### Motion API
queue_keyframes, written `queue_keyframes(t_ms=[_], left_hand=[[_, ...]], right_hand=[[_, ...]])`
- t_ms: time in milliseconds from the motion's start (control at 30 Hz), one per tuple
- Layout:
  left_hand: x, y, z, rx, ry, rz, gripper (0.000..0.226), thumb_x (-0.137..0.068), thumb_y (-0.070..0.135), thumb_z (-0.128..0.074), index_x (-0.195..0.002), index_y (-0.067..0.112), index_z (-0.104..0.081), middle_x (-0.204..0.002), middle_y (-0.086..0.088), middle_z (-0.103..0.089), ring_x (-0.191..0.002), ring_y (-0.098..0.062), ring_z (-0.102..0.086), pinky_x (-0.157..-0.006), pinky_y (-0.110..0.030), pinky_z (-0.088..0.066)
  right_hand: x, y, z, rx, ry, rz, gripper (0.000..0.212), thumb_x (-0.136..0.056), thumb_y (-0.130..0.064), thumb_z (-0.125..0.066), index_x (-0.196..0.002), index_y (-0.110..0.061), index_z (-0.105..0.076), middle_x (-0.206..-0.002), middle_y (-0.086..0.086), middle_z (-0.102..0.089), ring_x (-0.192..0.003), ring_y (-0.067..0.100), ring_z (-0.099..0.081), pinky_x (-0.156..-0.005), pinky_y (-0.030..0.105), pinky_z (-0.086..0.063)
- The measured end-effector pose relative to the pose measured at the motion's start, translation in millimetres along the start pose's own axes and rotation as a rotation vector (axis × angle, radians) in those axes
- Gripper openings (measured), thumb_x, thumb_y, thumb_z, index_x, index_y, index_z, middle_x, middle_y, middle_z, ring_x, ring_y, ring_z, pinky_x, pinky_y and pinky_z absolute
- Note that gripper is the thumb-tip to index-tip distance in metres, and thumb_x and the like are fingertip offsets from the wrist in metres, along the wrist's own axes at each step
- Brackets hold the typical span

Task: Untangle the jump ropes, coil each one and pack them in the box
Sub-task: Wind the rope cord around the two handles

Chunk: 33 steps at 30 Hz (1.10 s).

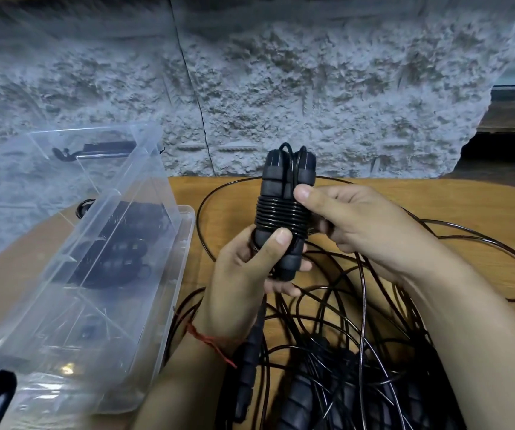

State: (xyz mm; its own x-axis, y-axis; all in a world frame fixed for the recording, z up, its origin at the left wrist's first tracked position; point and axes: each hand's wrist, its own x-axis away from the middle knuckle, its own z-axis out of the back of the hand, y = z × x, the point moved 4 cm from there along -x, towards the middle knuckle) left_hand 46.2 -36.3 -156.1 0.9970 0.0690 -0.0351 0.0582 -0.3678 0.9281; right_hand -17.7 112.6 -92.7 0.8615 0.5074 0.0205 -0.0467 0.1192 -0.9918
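Left hand [243, 274] grips the cord-wound black foam jump rope handles [281, 212]. Right hand [355, 221] pinches their coil, its fingertips hidden behind. Dark shapes inside the clear plastic box [156, 321] are blurred.

At frame left the box [166, 305] sits on the table [405, 197], coiled ropes [116, 259] inside; the wound jump rope [281, 212] is at centre, above the tangle [337, 321] at lower right.

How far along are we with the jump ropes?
Done: coiled ropes lie in the clear box. In hand: the left hand grips a pair of handles wrapped in cord, and the right hand pinches them too. Left: the tangle on the table.
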Motion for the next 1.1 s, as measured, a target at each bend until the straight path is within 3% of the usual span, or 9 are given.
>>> queue_keyframes(t_ms=[233,333,433,533,733,833,933,1000,1100], left_hand=[[7,13,3,-0.532,0.135,-0.336,0.029,-0.097,0.033,-0.071,-0.123,0.02,-0.067,-0.099,-0.002,-0.075,-0.091,-0.024,-0.076,-0.066,-0.042,-0.062],[13,21,4,-0.904,0.267,-0.599,0.041,-0.096,0.03,-0.076,-0.134,0.02,-0.063,-0.112,0.011,-0.071,-0.101,-0.008,-0.07,-0.085,-0.02,-0.054],[14,25,6,-1.047,0.366,-0.73,0.051,-0.092,0.021,-0.081,-0.138,0.01,-0.063,-0.119,0.001,-0.07,-0.108,-0.008,-0.066,-0.094,-0.013,-0.046],[17,26,8,-1.113,0.449,-0.799,0.058,-0.086,0.016,-0.085,-0.139,0.006,-0.064,-0.116,-0.005,-0.067,-0.106,-0.007,-0.061,-0.094,-0.009,-0.043],[19,24,13,-1.171,0.568,-0.939,0.052,-0.087,0.011,-0.084,-0.137,0.01,-0.068,-0.115,-0.005,-0.057,-0.11,-0.021,-0.059,-0.092,-0.042,-0.055],[15,21,11,-1.061,0.416,-0.852,0.056,-0.089,0.016,-0.083,-0.141,0.006,-0.063,-0.124,-0.011,-0.058,-0.119,-0.022,-0.059,-0.097,-0.035,-0.053],[2,14,15,-0.56,0.186,-0.491,0.042,-0.102,0.029,-0.062,-0.14,0.013,-0.065,-0.132,-0.011,-0.067,-0.122,-0.027,-0.065,-0.094,-0.034,-0.057],[-4,10,14,-0.066,0.078,-0.051,0.048,-0.102,0.048,-0.045,-0.123,0.019,-0.077,-0.116,-0.012,-0.075,-0.095,-0.026,-0.075,-0.07,-0.033,-0.062],[2,6,11,0.127,-0.149,0.278,0.069,-0.093,0.065,-0.04,-0.106,0.011,-0.082,-0.08,-0.016,-0.072,-0.055,-0.019,-0.069,-0.044,-0.025,-0.053]], right_hand=[[5,-2,2,-0.031,-0.084,0.003,0.026,-0.098,-0.041,-0.063,-0.097,-0.02,-0.078,-0.068,-0.001,-0.037,-0.048,0.003,-0.024,-0.044,0.016,-0.016],[8,-8,-4,-0.053,-0.083,-0.004,0.022,-0.097,-0.033,-0.068,-0.113,-0.021,-0.077,-0.065,-0.013,-0.055,-0.044,0.001,-0.042,-0.043,0.012,-0.031],[6,-4,-6,-0.049,-0.017,-0.066,0.03,-0.079,-0.063,-0.079,-0.09,-0.035,-0.079,-0.08,-0.007,-0.058,-0.054,0.005,-0.034,-0.052,0.019,-0.021],[4,-2,-8,-0.042,0.092,-0.092,0.033,-0.07,-0.069,-0.079,-0.081,-0.037,-0.078,-0.078,-0.007,-0.061,-0.056,0.01,-0.036,-0.052,0.023,-0.025],[1,3,-18,-0.067,0.108,-0.091,0.035,-0.079,-0.061,-0.079,-0.062,-0.031,-0.071,-0.07,0.0,-0.058,-0.051,0.012,-0.036,-0.048,0.024,-0.025],[2,2,-20,-0.135,0.12,-0.027,0.041,-0.085,-0.052,-0.076,-0.052,-0.03,-0.066,-0.063,0.0,-0.05,-0.043,0.007,-0.031,-0.046,0.022,-0.021],[2,1,-13,-0.181,0.145,0.012,0.037,-0.091,-0.042,-0.077,-0.063,-0.019,-0.067,-0.064,0.006,-0.042,-0.041,0.003,-0.029,-0.042,0.014,-0.021],[2,0,-10,-0.172,0.081,0.03,0.061,-0.085,-0.053,-0.081,-0.09,0.004,-0.064,-0.08,0.011,-0.042,-0.048,0.008,-0.023,-0.044,0.02,-0.015],[3,-1,-8,-0.173,-0.006,0.083,0.059,-0.084,-0.046,-0.081,-0.089,0.009,-0.06,-0.073,0.011,-0.044,-0.048,0.006,-0.029,-0.043,0.017,-0.019]])
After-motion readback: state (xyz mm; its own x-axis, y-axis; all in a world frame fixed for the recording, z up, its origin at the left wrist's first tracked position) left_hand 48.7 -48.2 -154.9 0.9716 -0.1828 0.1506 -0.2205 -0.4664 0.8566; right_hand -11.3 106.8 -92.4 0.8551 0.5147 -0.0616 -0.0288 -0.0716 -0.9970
